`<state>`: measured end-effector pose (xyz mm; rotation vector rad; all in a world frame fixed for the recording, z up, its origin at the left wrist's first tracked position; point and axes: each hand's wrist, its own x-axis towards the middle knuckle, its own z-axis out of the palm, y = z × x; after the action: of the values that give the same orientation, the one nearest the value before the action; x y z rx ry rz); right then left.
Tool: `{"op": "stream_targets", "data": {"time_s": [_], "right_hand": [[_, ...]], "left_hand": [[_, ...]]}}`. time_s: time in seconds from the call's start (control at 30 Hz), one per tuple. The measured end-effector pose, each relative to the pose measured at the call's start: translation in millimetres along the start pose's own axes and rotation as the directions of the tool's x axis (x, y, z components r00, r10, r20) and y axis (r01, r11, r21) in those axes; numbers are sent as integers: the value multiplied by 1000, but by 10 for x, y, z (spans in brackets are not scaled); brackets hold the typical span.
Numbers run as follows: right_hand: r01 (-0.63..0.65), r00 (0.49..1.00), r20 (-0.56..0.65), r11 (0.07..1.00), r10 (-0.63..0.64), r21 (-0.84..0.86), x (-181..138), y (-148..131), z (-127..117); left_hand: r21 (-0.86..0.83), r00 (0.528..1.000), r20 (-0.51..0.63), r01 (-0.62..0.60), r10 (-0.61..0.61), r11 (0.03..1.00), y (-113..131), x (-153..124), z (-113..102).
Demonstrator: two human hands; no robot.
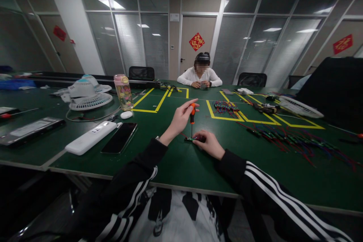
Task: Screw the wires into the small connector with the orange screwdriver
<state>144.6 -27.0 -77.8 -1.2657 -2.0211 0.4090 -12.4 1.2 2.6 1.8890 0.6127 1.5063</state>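
My left hand point(180, 118) is closed round the handle of a small orange-and-black screwdriver point(192, 115), held upright with its tip down on a small green circuit board point(189, 139) with thin red wires. My right hand point(210, 143) is closed on that board, pinning it to the green table point(176, 162). Both arms wear black sleeves with white stripes.
A black phone point(120, 137), a white power strip point(90, 137), a white mouse point(126, 114), a pink-lidded bottle point(123, 92) and a white fan point(86, 94) lie to the left. Piles of wired boards point(295, 140) spread to the right. A person in white point(200, 76) sits across the table.
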Motion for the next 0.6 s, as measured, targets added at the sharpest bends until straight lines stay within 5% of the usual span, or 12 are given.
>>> {"op": "stream_targets", "data": {"time_s": [0.1, 0.27, 0.47, 0.6], "right_hand": [[-5, 1000, 8, 1000, 5, -2, -1, 7, 1], [-2, 1000, 10, 1000, 2, -12, 2, 17, 2], [-4, 1000, 3, 1000, 4, -11, 0, -1, -3], [-4, 1000, 11, 1000, 4, -2, -1, -8, -3]], "left_hand": [[-76, 997, -22, 70, -72, 995, -32, 19, 7], [61, 992, -125, 27, -19, 998, -47, 17, -13], [23, 997, -80, 24, -22, 999, -27, 6, -2], [190, 967, -250, 3, 46, 982, -62, -40, 42]]}}
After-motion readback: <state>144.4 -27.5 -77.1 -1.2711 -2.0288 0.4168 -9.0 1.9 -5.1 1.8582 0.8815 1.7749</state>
